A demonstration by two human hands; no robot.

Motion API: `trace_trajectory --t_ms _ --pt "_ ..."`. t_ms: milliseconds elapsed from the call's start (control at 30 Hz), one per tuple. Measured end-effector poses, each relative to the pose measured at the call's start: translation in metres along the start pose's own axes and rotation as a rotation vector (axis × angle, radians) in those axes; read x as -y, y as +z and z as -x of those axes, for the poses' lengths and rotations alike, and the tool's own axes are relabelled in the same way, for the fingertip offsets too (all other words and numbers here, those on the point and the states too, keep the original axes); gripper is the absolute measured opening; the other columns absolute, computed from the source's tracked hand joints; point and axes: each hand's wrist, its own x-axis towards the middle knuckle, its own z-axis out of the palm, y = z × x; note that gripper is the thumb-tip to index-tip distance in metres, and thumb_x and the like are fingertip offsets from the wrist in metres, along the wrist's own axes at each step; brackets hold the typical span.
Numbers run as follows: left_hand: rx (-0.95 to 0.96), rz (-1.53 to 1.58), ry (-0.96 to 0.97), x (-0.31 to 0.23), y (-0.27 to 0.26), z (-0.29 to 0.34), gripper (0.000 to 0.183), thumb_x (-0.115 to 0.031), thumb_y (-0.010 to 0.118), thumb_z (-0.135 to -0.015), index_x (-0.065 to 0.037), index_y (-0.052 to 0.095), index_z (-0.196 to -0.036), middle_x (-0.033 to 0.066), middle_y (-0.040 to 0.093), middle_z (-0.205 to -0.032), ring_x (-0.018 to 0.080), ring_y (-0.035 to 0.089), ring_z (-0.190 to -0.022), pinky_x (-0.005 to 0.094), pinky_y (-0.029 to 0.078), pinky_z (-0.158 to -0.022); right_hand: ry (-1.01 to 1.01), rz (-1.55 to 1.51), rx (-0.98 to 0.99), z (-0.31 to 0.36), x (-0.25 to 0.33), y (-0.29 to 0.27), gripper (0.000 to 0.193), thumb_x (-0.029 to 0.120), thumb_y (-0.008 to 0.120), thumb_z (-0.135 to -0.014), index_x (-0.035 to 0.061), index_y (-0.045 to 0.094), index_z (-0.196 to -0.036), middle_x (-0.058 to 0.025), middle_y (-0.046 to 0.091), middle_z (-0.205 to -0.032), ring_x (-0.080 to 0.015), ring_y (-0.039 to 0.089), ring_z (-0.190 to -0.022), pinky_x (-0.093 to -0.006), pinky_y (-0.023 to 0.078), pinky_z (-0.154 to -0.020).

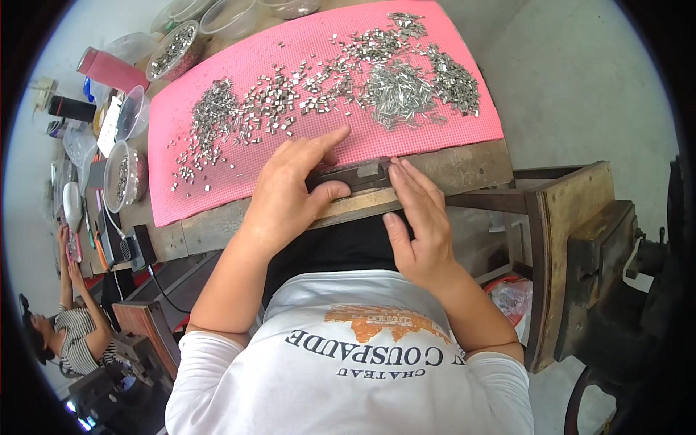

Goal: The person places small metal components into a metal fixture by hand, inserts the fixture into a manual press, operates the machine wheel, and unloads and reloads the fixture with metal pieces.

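Two hands bear on one dark metal jig (353, 176) that lies along the near edge of the wooden surface (464, 165). The left hand (290, 192) pinches it narrowly, thumb on the near side and forefinger stretched over the far side onto the pink mat (217, 192). The right hand (420, 217) lies flat, its fingers (409, 181) pressed side by side against the jig's right end, gripping nothing.

Just beyond the fingers, small silver metal clips (279, 101) are strewn across the mat, with a heap of thin silver pins (397, 93) further off to the right. Clear plastic tubs (123, 176) holding more parts stand well to the left.

The jig sits right at the brink: an uneven push from the flat right hand could tip it off into the lap. The outstretched forefinger could also sweep nearby clips out of place or off the mat.
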Motion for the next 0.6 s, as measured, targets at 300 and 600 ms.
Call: trace_trajectory --t_ms 300,600 --pt "-0.096 -0.109 0.106 -0.004 0.014 0.018 0.062 -0.009 0.085 -0.073 -0.013 0.069 -0.133 0.0073 0.067 -0.094 0.0287 0.062 -0.087 0.0404 0.051 -0.080 0.119 -0.232 -0.029 0.012 -0.008 0.002 0.052 0.001 0.069 -0.087 -0.0015 0.058 -0.137 -0.0198 0.063 -0.141 -0.0359 0.057 -0.133 -0.0441 0.043 -0.110" --pt "-0.256 -0.202 0.120 -0.005 0.021 0.018 0.055 -0.006 0.086 -0.069 -0.014 0.076 -0.122 0.0053 0.069 -0.096 0.0271 0.064 -0.087 0.0387 0.051 -0.076 0.150 -0.134 -0.062 -0.011 0.011 -0.007 0.062 0.017 0.083 -0.078 0.0030 0.060 -0.133 -0.0134 0.064 -0.132 -0.0342 0.054 -0.128 -0.0465 0.039 -0.109"
